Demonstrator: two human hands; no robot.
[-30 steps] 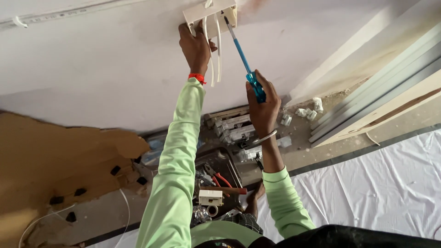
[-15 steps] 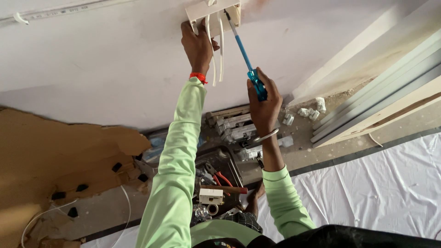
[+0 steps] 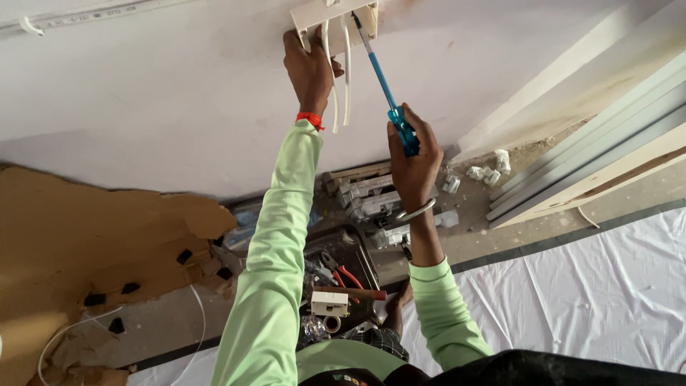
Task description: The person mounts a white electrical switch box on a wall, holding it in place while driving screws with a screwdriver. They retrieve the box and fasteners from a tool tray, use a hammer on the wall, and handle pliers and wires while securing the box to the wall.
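At the bottom of the frame, two arms in pale green sleeves reach up toward a white wall. Between them, lower centre, a dark tool tray (image 3: 357, 250) sits on the floor with red-handled pliers (image 3: 348, 274) and a small white switch block (image 3: 329, 303) inside. Crumpled brown cardboard (image 3: 93, 243) lies at the left, and a white sheet (image 3: 593, 300) covers the floor at lower right.

In the centre, the right hand (image 3: 413, 161), a metal bangle on its wrist, is clamped around the blue handle of a screwdriver (image 3: 386, 89). The shaft slants up and left, its tip inside a white wall box (image 3: 314, 13) at the top centre.

The left hand (image 3: 309, 68), a red thread at the wrist, has its fingers closed on the lower edge of the box, beside white wires (image 3: 347, 71) hanging from it.
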